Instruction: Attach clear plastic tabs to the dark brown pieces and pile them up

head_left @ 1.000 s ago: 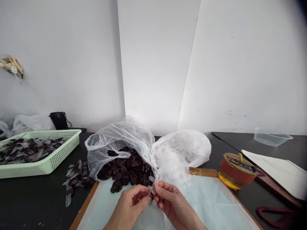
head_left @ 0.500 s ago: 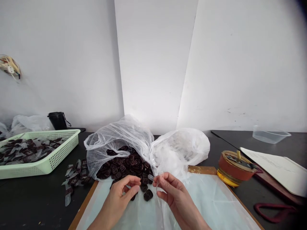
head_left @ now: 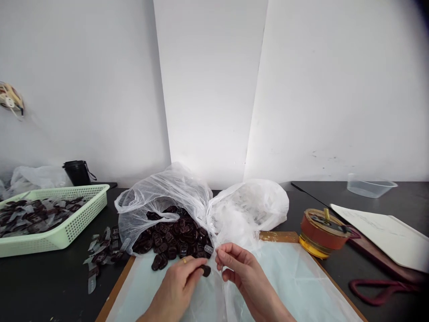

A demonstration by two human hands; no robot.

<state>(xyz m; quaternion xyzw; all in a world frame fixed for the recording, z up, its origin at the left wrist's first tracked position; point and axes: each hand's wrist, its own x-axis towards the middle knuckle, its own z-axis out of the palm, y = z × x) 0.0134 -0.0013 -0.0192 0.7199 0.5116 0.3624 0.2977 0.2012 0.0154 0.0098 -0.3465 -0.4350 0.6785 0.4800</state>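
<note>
Between its thumb and fingers my left hand (head_left: 179, 286) pinches a small dark brown plastic buckle (head_left: 205, 270). Close to its right, my right hand (head_left: 243, 275) is closed on a clear plastic strap (head_left: 208, 249), whose holed end sticks out to the left past the fingertips. Behind both hands, a heap of dark brown buckles (head_left: 170, 241) spills from a clear plastic bag (head_left: 150, 188). A second white bag (head_left: 275, 197), holding clear straps, lies open to the right of the heap.
A green basket (head_left: 72, 223) of strapped buckles stands at left, with a small pile of them (head_left: 102, 250) beside it. To the right are an amber tape roll (head_left: 323, 232), scissors (head_left: 378, 290), a notebook (head_left: 378, 232) and a clear tub (head_left: 370, 185). A black cup (head_left: 77, 172) stands behind the basket.
My left hand has moved right and now pinches a dark buckle near the right hand. The right hand still holds the clear strap. The whole view has shifted slightly.
</note>
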